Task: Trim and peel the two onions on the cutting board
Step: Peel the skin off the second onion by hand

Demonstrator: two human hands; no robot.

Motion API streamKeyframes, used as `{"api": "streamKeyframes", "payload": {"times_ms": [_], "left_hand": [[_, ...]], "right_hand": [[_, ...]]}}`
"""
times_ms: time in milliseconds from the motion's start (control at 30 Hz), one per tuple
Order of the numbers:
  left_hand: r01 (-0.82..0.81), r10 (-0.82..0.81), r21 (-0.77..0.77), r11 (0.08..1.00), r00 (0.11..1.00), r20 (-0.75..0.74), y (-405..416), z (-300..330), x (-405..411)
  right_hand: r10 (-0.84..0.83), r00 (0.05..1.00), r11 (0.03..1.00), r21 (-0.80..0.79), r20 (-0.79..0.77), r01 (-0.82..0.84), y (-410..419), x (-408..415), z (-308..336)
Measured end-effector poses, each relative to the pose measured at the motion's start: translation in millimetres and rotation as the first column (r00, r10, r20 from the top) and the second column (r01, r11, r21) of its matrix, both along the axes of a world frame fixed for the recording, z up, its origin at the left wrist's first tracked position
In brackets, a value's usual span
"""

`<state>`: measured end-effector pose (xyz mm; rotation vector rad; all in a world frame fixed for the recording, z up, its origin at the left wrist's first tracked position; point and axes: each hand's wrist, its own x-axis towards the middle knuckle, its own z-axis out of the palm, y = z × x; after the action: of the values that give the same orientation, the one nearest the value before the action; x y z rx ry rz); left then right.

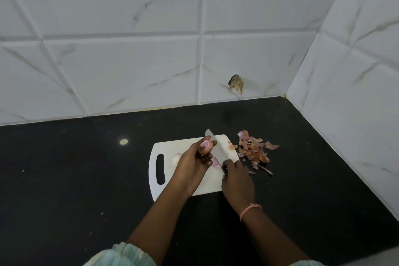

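A white cutting board [187, 188] with a slot handle on its left lies on the black counter. My left hand [194, 163] grips a pink peeled onion [206, 145] above the board. A second pale onion [176, 158] rests on the board, left of that hand. My right hand [236, 176] grips the handle of a knife [219, 150], whose blade points away from me and lies right beside the held onion. A pink onion scrap [215, 162] sits on the board between my hands.
A heap of dry onion skins [253, 151] lies on the black counter [86, 179] just right of the board. White marble-look tile walls [129, 60] rise behind and to the right, meeting in a corner. A pale spot [123, 141] marks the counter at left.
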<state>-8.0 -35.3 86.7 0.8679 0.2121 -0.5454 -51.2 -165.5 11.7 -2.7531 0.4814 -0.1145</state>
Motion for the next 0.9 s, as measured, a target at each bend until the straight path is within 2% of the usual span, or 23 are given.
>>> {"api": "streamKeyframes", "payload": {"times_ms": [33, 100, 200, 300, 500, 600, 700, 900], "left_hand": [[0.002, -0.002, 0.003, 1.0, 1.0, 0.014, 0, 1, 0], [-0.008, 0.007, 0.018, 1.0, 0.999, 0.049, -2, 2, 1], [-0.021, -0.002, 0.126, 0.992, 0.983, 0.182, -6, 2, 0], [-0.038, -0.046, 0.23, 0.972, 0.937, 0.348, -11, 8, -4], [-0.111, -0.033, 0.285, 0.952, 0.89, 0.456, -13, 16, -5], [-0.144, -0.019, 0.305, 0.941, 0.88, 0.475, -14, 20, -4], [-0.171, -0.008, 0.317, 0.933, 0.871, 0.492, -16, 22, -4], [-0.213, 0.037, 0.326, 0.921, 0.88, 0.473, -21, 21, -10]], "right_hand": [[-0.004, 1.0, 1.0, 0.02, 0.022, 0.004, -2, 1, 4], [-0.049, 0.99, 0.985, 0.174, 0.135, 0.025, -4, 5, 24], [-0.076, 0.941, 0.873, 0.478, 0.331, -0.097, -1, 14, 72], [-0.079, 0.923, 0.763, 0.618, 0.377, -0.187, 3, 20, 105], [-0.224, 0.91, 0.646, 0.752, 0.35, -0.131, 0, 20, 109], [-0.206, 0.915, 0.661, 0.739, 0.347, -0.131, -2, 20, 113], [-0.201, 0.909, 0.637, 0.754, 0.365, -0.162, -2, 20, 118], [-0.151, 0.921, 0.694, 0.702, 0.36, -0.161, -8, 17, 121]]}}
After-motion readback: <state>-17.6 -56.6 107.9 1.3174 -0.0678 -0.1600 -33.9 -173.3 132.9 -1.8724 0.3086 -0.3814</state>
